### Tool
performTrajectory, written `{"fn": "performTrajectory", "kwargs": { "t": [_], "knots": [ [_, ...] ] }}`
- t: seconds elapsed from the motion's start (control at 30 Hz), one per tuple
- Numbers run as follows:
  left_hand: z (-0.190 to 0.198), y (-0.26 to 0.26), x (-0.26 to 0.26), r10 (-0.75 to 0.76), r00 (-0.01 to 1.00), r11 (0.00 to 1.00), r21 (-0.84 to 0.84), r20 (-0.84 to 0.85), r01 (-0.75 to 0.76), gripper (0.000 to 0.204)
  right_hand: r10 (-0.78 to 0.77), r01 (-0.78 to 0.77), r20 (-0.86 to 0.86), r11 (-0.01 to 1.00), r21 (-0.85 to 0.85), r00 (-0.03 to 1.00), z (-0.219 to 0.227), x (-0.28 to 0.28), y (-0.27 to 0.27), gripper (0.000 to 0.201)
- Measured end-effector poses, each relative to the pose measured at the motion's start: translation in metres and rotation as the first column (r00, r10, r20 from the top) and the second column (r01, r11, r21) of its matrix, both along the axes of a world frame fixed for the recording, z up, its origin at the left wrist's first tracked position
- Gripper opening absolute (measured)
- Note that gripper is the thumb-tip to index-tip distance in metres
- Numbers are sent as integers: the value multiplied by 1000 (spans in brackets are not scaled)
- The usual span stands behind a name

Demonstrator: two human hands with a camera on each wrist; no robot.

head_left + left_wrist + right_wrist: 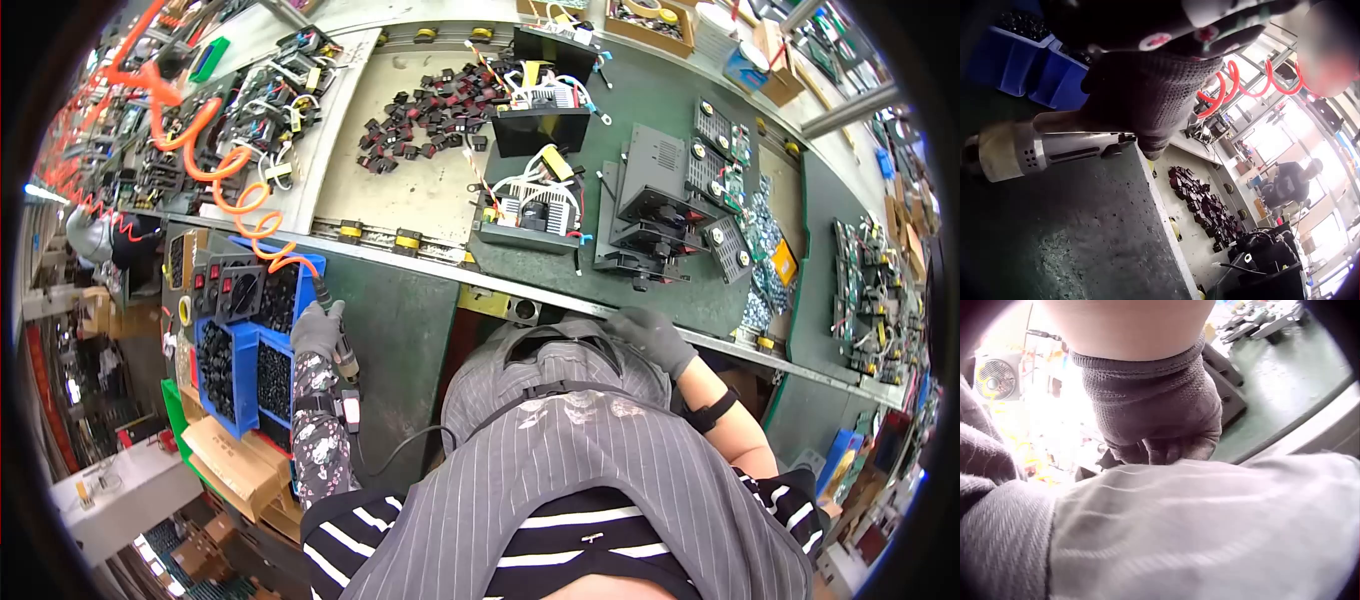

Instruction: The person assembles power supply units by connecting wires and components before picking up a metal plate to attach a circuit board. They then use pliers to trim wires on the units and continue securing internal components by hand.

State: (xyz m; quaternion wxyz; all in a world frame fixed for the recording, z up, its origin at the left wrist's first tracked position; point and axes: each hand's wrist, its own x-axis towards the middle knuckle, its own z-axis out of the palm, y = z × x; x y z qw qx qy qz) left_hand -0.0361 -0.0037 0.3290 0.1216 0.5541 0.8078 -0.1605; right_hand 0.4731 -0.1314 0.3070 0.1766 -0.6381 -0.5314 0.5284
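Observation:
My gloved left hand (318,332) grips a pneumatic screwdriver (346,360) beside the blue bins (244,375). In the left wrist view, the tool's slotted metal barrel (1066,149) sticks out from the glove over the dark green bench (1104,219). An orange coiled hose (240,208) runs to the tool's upper end. At the bench's front edge is my gloved right hand (655,338), close to the striped apron (600,440). The right wrist view shows its fingers (1160,450) hanging loosely curled and holding nothing, their tips partly hidden behind the apron cloth.
Small black parts (425,120) lie heaped on the pale track. Black units with heat sinks (535,205) and dark metal housings (655,175) stand on the green surface. Panels with red switches (228,285) sit by the bins. Small bagged parts (765,240) lie right.

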Motion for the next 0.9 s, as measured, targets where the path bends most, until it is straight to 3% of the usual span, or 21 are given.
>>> {"fn": "performTrajectory", "kwargs": {
  "t": [0.03,0.07,0.13,0.17,0.23,0.27,0.33,0.37,0.43,0.47,0.57,0.63,0.7,0.77,0.83,0.9],
  "knots": [
    [-6,6,-1,20,1000,999,-30,-15,-21,51,84,-89,-65,993,-81,994,20,-15,13,32],
    [-9,12,2,-6,998,999,-50,-62,3,49,71,-76,-59,993,-89,996,30,-29,21,32],
    [-26,27,-6,7,999,996,-85,-51,-12,47,215,-200,-12,927,317,977,46,-53,39,26],
    [-35,32,-12,34,998,993,-116,-47,-40,46,202,-190,-7,930,314,979,55,-64,48,26],
    [-40,39,-16,35,999,994,-107,-33,-38,45,144,-171,93,812,558,985,70,-81,69,24],
    [-36,39,-12,45,998,990,-130,-36,-49,46,133,-165,98,814,558,986,72,-87,80,24],
    [-22,31,-1,52,997,992,-112,-65,-59,48,-14,-242,379,746,620,925,75,-94,102,34],
    [-24,28,-2,52,996,996,-63,-67,-57,43,-29,-234,383,747,622,923,72,-96,112,34],
    [-22,16,3,-21,997,997,67,-71,26,36,-110,-266,549,785,559,829,60,-98,126,48],
    [-19,12,12,-42,997,997,62,-67,46,33,-68,-302,623,831,467,779,58,-100,129,62],
    [-30,0,28,-114,992,990,73,-51,118,27,-59,-304,689,868,393,722,34,-106,133,62],
    [-29,-3,38,-141,987,981,120,-73,149,25,-45,-263,666,897,355,745,38,-105,138,57],
    [-16,-4,51,-152,988,981,116,-28,155,24,91,-323,673,918,229,734,34,-100,146,54],
    [0,-6,62,-150,987,985,-73,55,154,28,77,-288,661,933,216,746,36,-98,153,51],
    [37,-8,82,-232,931,883,-340,281,323,35,170,-372,672,913,168,721,36,-95,156,54],
    [40,-20,96,-267,753,771,-336,602,542,38,151,-367,666,909,196,731,34,-93,158,51]
  ]
}}
